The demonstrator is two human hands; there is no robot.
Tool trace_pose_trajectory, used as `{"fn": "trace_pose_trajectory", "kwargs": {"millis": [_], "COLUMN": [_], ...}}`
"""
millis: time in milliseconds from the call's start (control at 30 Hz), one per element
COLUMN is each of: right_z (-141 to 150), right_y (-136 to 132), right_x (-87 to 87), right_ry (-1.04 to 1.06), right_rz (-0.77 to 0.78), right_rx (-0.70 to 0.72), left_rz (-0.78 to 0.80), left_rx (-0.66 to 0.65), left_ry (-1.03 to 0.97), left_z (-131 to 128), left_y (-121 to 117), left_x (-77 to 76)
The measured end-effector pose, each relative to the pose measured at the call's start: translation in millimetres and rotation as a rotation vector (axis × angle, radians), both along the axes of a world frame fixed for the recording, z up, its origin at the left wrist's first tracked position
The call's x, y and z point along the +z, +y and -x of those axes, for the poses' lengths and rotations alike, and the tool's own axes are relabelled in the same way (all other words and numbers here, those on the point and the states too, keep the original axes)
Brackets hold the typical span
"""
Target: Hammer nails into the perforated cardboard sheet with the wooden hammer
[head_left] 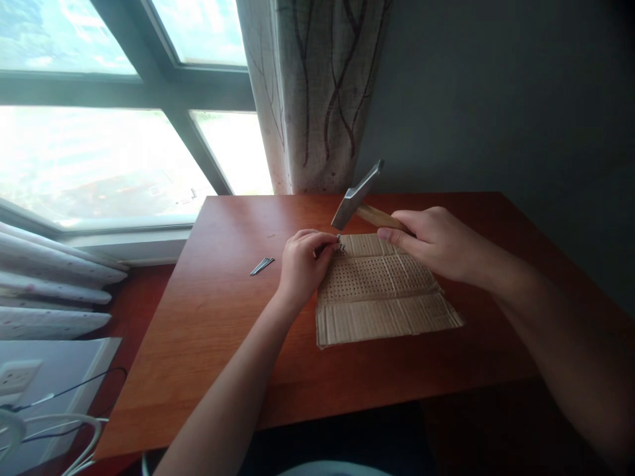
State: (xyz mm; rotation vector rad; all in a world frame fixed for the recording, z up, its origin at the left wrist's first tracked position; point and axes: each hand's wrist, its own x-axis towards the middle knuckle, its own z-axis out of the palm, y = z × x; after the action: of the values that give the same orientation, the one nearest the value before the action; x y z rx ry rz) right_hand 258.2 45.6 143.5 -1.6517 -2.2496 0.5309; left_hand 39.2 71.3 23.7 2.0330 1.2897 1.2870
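My right hand (431, 239) is wrapped round the wooden handle of a hammer (381, 217). The hammer's metal head is just above the fingertips of my left hand (307, 261). Those fingertips pinch a small nail (338, 236) at the far left corner of a creased cardboard sheet (389, 316). More nails (342, 249) stand in the cardboard beside my left fingers, partly hidden by them. Rows of small holes cover the middle band of the cardboard. Left of my left hand, a small bunch of loose nails (262, 266) lies on the table.
The cardboard rests on a reddish-brown wooden table (213, 344). Behind the table hang a patterned curtain (322, 99) and a grey wall (496, 99). A window (99, 165) is on the left. White cables (89, 436) and a wall socket (20, 378) are at the lower left.
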Motion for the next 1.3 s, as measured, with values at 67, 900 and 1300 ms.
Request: {"fn": "trace_pose_trajectory", "kwargs": {"millis": [67,900,1300], "right_z": [0.2,-3.9,0.6], "right_y": [0.5,-1.0,0.4], "right_x": [-2.5,0.8,-5.4], "right_ry": [-0.005,0.026,0.015], "right_rz": [0.024,0.016,0.084], "right_rx": [0.002,-0.014,0.01], "left_rz": [0.004,0.203,0.412], "left_rx": [0.004,-0.093,-0.103], "left_ry": [0.016,-0.044,-0.312], "left_z": [0.4,7.4,3.5], "left_y": [-0.1,-1.5,-1.0], "left_x": [0.8,-5.8,-16.3]}}
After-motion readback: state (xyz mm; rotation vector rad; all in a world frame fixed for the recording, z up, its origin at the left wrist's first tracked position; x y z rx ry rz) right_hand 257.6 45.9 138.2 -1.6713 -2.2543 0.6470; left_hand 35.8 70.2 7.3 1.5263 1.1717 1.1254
